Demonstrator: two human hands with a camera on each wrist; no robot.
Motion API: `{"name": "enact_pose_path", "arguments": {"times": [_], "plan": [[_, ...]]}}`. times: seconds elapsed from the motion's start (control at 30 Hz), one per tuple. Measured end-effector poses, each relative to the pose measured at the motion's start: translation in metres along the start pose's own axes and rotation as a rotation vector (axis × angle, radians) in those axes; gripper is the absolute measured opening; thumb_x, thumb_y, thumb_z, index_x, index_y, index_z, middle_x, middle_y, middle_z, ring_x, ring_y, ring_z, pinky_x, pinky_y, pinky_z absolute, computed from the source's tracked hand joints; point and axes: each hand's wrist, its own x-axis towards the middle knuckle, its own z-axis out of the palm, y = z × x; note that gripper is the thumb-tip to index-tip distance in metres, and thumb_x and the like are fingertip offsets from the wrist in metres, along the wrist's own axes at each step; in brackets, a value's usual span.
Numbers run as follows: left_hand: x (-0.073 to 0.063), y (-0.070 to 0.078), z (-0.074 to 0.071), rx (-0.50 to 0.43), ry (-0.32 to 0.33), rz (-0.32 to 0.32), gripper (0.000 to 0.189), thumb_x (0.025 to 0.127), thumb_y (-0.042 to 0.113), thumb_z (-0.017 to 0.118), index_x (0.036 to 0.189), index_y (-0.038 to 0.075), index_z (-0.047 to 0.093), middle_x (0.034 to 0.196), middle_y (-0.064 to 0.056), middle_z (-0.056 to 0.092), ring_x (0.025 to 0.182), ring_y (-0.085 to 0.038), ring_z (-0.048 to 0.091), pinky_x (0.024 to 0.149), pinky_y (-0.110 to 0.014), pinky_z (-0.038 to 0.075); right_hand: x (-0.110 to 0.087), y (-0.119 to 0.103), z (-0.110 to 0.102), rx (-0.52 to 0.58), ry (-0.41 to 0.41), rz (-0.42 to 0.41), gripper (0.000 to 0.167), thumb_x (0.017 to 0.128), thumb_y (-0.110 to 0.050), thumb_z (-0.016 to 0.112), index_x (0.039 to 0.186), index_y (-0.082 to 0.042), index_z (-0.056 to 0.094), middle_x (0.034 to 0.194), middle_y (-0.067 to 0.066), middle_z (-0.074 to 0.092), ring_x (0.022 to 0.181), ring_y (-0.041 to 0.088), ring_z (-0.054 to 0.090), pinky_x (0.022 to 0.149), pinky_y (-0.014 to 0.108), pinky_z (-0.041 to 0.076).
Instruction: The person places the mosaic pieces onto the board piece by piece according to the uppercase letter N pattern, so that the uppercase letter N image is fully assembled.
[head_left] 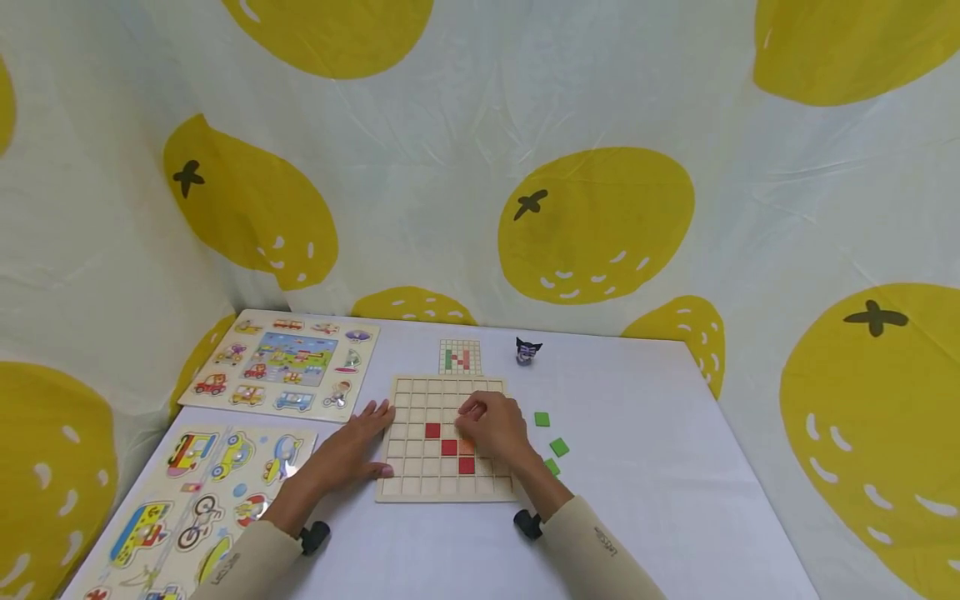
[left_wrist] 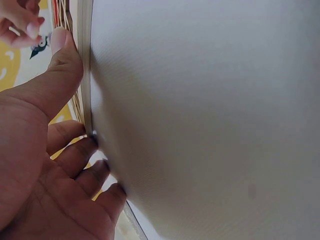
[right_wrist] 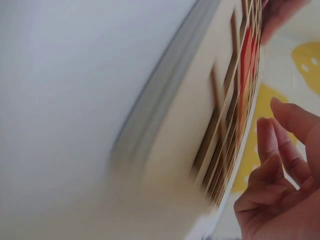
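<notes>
Left hand (head_left: 358,443) spreads against the board (head_left: 431,467) on the table (head_left: 675,483); right hand (head_left: 495,427), loosely bent and seemingly empty, is above it. Its red tiles (head_left: 448,448) look light, stiff and smooth, best pinched by opposite edges.

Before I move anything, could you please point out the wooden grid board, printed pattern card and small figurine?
Wooden grid board (head_left: 431,450), head view: a bare square.
Printed pattern card (head_left: 460,357), head view: its printed middle.
Small figurine (head_left: 527,353), head view: middle of its body.
</notes>
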Motion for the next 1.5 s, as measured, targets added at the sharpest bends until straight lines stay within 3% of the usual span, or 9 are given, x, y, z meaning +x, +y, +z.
{"name": "enact_pose_path", "arguments": {"times": [0.27, 0.53, 0.7, 0.87, 1.03, 1.27, 1.5], "plan": [[-0.001, 0.002, -0.003, 0.011, -0.001, 0.007, 0.104, 0.079, 0.031, 0.093, 0.163, 0.002, 0.039, 0.172, -0.020, 0.033, 0.163, -0.043, 0.023, 0.131, -0.063, 0.026, 0.001, 0.037, -0.038, -0.044, 0.089, 0.059, 0.017, 0.085, -0.019, 0.090, 0.097, -0.017, 0.078, 0.084, -0.002, 0.070, 0.084, 0.018, 0.060, 0.073, 0.032, 0.044], [0.000, 0.000, -0.001, 0.010, -0.005, -0.005, 0.105, 0.080, 0.031, 0.093, 0.164, 0.003, 0.037, 0.173, -0.019, 0.032, 0.164, -0.042, 0.022, 0.132, -0.063, 0.024, 0.000, 0.077, -0.071, -0.114, 0.119, 0.130, 0.026, 0.082, -0.012, 0.089, 0.106, -0.016, 0.079, 0.110, 0.005, 0.076, 0.107, 0.027, 0.065, 0.095, 0.046, 0.051], [0.001, 0.001, -0.002, 0.010, -0.009, -0.012, 0.104, 0.080, 0.031, 0.092, 0.164, 0.003, 0.037, 0.173, -0.018, 0.032, 0.164, -0.042, 0.022, 0.132, -0.062, 0.024, 0.000, 0.092, -0.081, -0.125, 0.118, 0.146, 0.027, 0.083, -0.011, 0.089, 0.108, -0.014, 0.079, 0.111, 0.007, 0.076, 0.108, 0.029, 0.063, 0.095, 0.048, 0.050], [0.000, 0.001, -0.002, 0.008, -0.011, -0.013, 0.104, 0.081, 0.031, 0.092, 0.164, 0.003, 0.037, 0.173, -0.018, 0.031, 0.164, -0.042, 0.021, 0.132, -0.062, 0.023, 0.000, 0.092, -0.082, -0.140, 0.116, 0.183, 0.023, 0.082, -0.015, 0.091, 0.102, -0.015, 0.080, 0.099, 0.003, 0.076, 0.095, 0.023, 0.064, 0.080, 0.038, 0.050], [0.000, 0.001, -0.001, 0.007, -0.011, -0.017, 0.104, 0.080, 0.031, 0.092, 0.164, 0.003, 0.037, 0.174, -0.018, 0.031, 0.164, -0.042, 0.021, 0.132, -0.062, 0.023, -0.002, 0.088, -0.078, -0.139, 0.121, 0.201, 0.021, 0.079, -0.017, 0.094, 0.094, -0.016, 0.079, 0.085, 0.000, 0.071, 0.078, 0.019, 0.061, 0.065, 0.031, 0.041], [-0.001, 0.000, 0.000, 0.005, -0.008, -0.016, 0.104, 0.080, 0.031, 0.092, 0.164, 0.003, 0.037, 0.174, -0.017, 0.031, 0.164, -0.041, 0.021, 0.132, -0.062, 0.023, -0.006, 0.076, -0.071, -0.149, 0.125, 0.186, 0.018, 0.079, -0.018, 0.093, 0.085, -0.019, 0.076, 0.072, -0.001, 0.063, 0.071, 0.018, 0.056, 0.059, 0.030, 0.039], [0.000, 0.000, 0.002, 0.002, -0.008, -0.021, 0.104, 0.080, 0.032, 0.092, 0.164, 0.005, 0.037, 0.174, -0.016, 0.030, 0.164, -0.040, 0.021, 0.132, -0.061, 0.023, -0.010, 0.054, -0.058, -0.083, 0.124, 0.130, 0.019, 0.083, -0.021, 0.092, 0.087, -0.018, 0.073, 0.075, 0.000, 0.064, 0.073, 0.018, 0.055, 0.062, 0.030, 0.038]]}}
